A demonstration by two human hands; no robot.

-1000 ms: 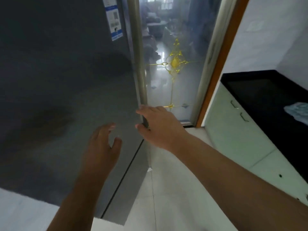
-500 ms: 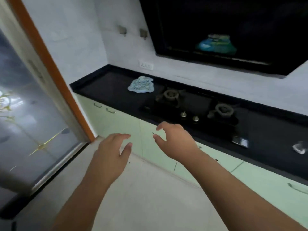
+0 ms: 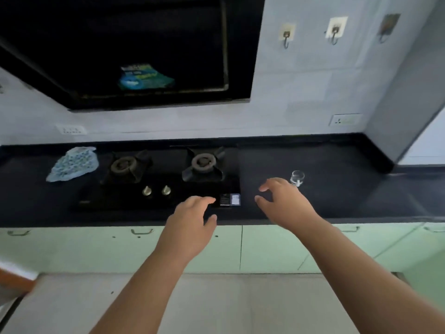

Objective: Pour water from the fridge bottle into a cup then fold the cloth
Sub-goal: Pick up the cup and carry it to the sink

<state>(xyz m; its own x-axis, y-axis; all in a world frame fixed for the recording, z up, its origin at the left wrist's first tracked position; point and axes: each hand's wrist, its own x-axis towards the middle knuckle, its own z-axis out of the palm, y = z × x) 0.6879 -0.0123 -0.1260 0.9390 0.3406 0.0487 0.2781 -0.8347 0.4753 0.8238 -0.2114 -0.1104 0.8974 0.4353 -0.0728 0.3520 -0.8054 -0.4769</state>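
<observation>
A clear glass cup (image 3: 297, 177) stands on the black counter (image 3: 337, 189), right of the stove. My right hand (image 3: 284, 201) hovers just left of and in front of the cup, fingers loosely spread, holding nothing. My left hand (image 3: 190, 220) hangs over the counter's front edge near the stove, fingers relaxed and empty. A crumpled light-blue patterned cloth (image 3: 72, 163) lies on the counter at the far left. No fridge or bottle is in view.
A two-burner gas stove (image 3: 163, 179) with two knobs sits mid-counter. A black chimney hood (image 3: 134, 51) hangs above it. Pale green cabinets (image 3: 72, 247) run below. Wall hooks (image 3: 286, 36) and a socket (image 3: 344, 120) are at the upper right.
The view has swung right from the fridge door to face the counter and stove. Both hands stay raised and empty; the right hand now sits near the glass cup.
</observation>
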